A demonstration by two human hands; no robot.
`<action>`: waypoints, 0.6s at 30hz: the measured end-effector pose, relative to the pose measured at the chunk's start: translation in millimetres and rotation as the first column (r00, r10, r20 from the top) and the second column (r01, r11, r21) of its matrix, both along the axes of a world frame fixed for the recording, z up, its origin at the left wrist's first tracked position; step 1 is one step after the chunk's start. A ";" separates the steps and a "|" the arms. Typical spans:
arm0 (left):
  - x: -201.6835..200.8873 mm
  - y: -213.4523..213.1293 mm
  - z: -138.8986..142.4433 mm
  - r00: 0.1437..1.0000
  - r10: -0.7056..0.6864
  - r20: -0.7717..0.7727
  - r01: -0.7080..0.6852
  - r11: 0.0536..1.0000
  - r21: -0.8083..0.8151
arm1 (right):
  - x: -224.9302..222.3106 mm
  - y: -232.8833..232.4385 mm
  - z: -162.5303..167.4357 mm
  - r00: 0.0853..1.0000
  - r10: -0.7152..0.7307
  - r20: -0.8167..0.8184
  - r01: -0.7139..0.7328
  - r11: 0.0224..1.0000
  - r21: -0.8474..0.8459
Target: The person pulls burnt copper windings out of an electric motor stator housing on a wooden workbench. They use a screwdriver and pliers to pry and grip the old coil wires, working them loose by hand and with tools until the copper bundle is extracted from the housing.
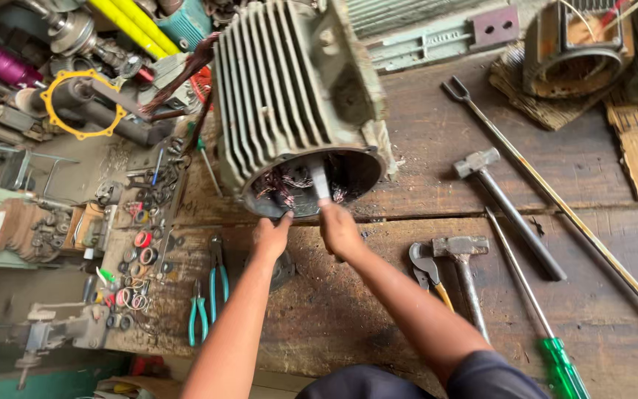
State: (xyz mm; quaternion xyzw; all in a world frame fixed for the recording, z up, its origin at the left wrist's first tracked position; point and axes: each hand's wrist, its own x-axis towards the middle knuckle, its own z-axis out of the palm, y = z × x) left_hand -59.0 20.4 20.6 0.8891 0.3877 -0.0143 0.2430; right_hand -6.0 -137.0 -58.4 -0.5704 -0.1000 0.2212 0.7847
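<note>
A large grey finned motor housing [282, 89] lies on the wooden workbench [378, 295], its open round end facing me. Copper windings [289, 185] show inside the opening. My left hand [271, 236] grips the lower rim of the housing. My right hand [339, 229] is closed around a flat pale metal tool [319, 179] whose tip reaches into the opening among the windings.
Two hammers [481, 164] [461, 247], a pincer [426, 270], a green-handled screwdriver [559, 362] and a long forked rod [555, 199] lie to the right. Green-handled pliers [208, 295] and small rings lie at left. Another motor housing [574, 52] stands at back right.
</note>
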 end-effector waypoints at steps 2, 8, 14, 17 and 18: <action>-0.4 0.0 -1.4 1.000 0.013 0.007 -0.013 1.000 0.009 | 3.0 -1.8 -3.1 0.993 0.008 -0.122 -0.013 0.999 -0.035; -1.5 6.0 -8.6 0.997 0.001 0.084 -0.003 1.000 0.018 | -0.8 -3.5 13.1 0.992 0.012 -0.126 -0.030 0.989 -0.144; 0.1 7.5 -7.8 0.998 0.012 0.058 -0.011 1.000 -0.021 | 6.5 -1.1 22.2 0.990 0.093 -0.104 -0.098 0.994 -0.049; -0.4 7.7 -7.7 0.998 -0.044 0.047 0.042 0.998 0.045 | 2.6 -0.7 14.5 0.996 0.004 -0.084 -0.002 1.000 0.031; -0.4 8.4 -8.4 0.998 -0.046 0.045 0.044 0.997 0.056 | 0.8 -2.8 10.9 0.993 -0.089 -0.083 0.098 0.990 0.101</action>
